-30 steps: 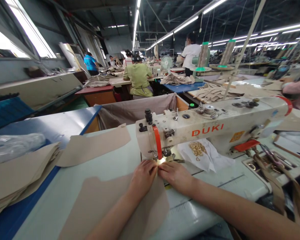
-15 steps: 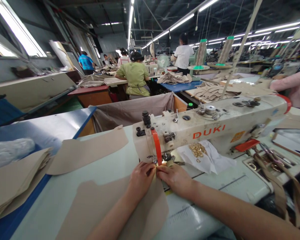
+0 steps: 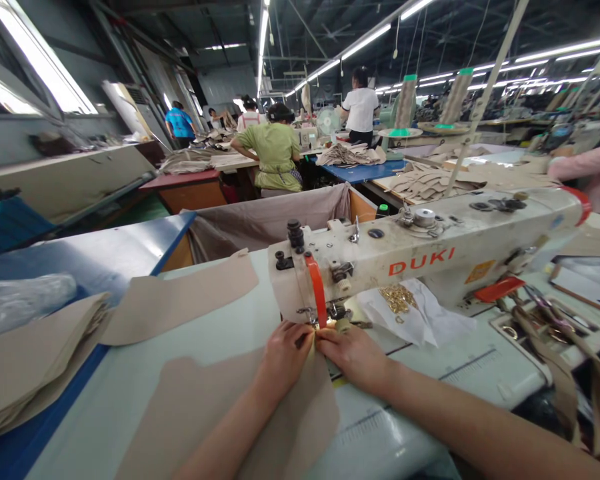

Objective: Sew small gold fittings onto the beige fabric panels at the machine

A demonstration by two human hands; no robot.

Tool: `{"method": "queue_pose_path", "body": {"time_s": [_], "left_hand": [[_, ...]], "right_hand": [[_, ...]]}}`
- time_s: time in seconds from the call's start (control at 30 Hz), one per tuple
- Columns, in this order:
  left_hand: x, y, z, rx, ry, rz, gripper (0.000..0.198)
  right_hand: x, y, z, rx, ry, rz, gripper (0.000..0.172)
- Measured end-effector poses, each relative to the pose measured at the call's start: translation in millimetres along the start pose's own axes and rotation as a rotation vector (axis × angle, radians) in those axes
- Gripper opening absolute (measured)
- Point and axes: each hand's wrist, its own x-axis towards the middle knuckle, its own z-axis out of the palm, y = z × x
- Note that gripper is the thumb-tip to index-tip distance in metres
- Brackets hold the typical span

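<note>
A flat tan fabric piece [image 3: 205, 413] lies on the pale table in front of a white DUKI sewing machine [image 3: 430, 257]. My left hand [image 3: 284, 357] and my right hand [image 3: 353, 353] meet at the far edge of that fabric, right under the machine's needle beside the orange guard [image 3: 317, 290]. Both hands have their fingers curled and pressed onto the fabric edge, pinching it. The needle point itself is hidden behind my fingers.
A second tan piece [image 3: 180, 297] lies behind; a stack of tan pieces [image 3: 35, 363] sits at the left with a plastic bag [image 3: 20, 303]. Gold hardware on white paper [image 3: 405, 307] lies under the machine arm. Straps and tools [image 3: 545, 327] are right. Other people work behind.
My hands have stayed at the needle with the fabric edge; only the view shifted slightly.
</note>
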Motion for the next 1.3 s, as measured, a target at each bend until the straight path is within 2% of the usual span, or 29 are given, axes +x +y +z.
{"method": "queue_pose_path", "body": {"time_s": [0.27,0.43,0.67,0.87,1.03,1.3], "left_hand": [[-5.6,-1.4,1.2,0.052,-0.041,0.047,0.016],[-14.4,0.6,-7.7,0.088,-0.147,0.185,0.023],[-23.0,-1.8,-11.6,0.262,-0.297,0.239,0.034],[-23.8,-6.4,-8.1,0.229,-0.294,0.228,0.034],[-23.6,-7.6,-8.0,0.223,-0.244,0.273,0.035],[-16.0,-4.1,-10.5,0.29,-0.236,0.288,0.036]], "right_hand": [[-2.3,-0.7,1.8,0.019,-0.022,0.001,0.013],[-6.7,-0.6,0.8,0.042,0.076,-0.078,0.009],[-5.0,-0.9,-0.4,0.08,0.013,-0.126,0.006],[-4.3,0.1,1.7,0.102,-0.006,-0.121,0.008],[-3.6,1.0,3.5,0.119,0.011,-0.119,0.009],[-2.9,2.8,5.1,0.135,0.027,-0.092,0.01]]}}
